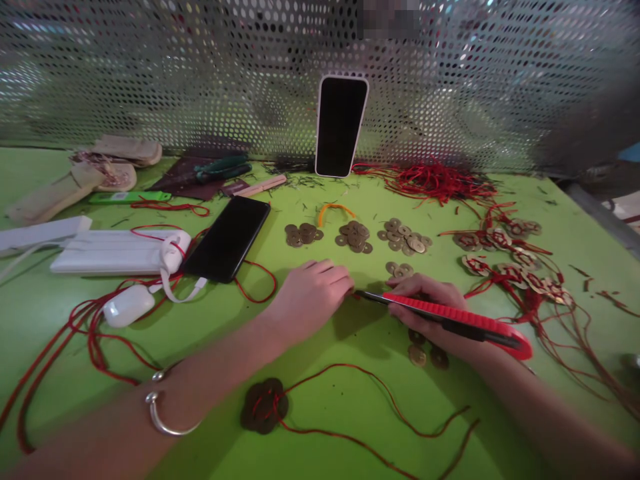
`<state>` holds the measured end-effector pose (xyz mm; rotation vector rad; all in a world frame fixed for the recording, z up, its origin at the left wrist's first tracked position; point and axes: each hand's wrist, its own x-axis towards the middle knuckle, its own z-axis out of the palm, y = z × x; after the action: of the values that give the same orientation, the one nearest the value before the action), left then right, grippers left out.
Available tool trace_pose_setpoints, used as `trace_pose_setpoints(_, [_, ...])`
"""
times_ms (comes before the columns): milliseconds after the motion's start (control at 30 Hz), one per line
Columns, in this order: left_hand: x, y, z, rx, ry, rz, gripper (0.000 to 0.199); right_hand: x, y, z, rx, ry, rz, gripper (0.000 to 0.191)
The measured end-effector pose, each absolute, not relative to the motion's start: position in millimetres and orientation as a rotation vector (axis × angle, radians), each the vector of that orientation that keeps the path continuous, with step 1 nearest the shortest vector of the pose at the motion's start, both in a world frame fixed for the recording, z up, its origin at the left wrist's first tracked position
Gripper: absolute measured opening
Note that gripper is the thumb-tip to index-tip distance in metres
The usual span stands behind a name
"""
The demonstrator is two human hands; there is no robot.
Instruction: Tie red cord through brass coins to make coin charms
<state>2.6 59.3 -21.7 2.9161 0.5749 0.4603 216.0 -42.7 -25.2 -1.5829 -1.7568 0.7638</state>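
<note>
My right hand (433, 310) grips a red utility knife (460, 319), its dark blade pointing left. The blade's tip is beside the fingertips of my left hand (320, 290), whose fingers are curled together and pressed down near the green tabletop (320, 333); what they hold, if anything, is hidden. Loose coins (417, 355) show below my right hand, and a few more (399, 269) lie just above it. Nearer to me, a flower-shaped cluster of coins (264, 405) is tied with red cord (360, 373) whose two ends trail right.
Coin piles (355, 235) lie beyond my hands. Tied coins (513, 273) and red cord scraps (435, 181) are at right. An upright phone (342, 127) stands at the back. A black phone (230, 239), white power bank (120, 252), earbud case (129, 306) and pliers (223, 168) lie left.
</note>
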Motion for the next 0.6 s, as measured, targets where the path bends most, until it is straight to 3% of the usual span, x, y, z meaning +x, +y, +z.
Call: trace_pose_setpoints(600, [3.0, 60.7, -20.8, 2.857, 0.587, 0.459, 0.016, 216.7, -41.4, -27.5, -1.561, -1.762, 0.78, 0.009])
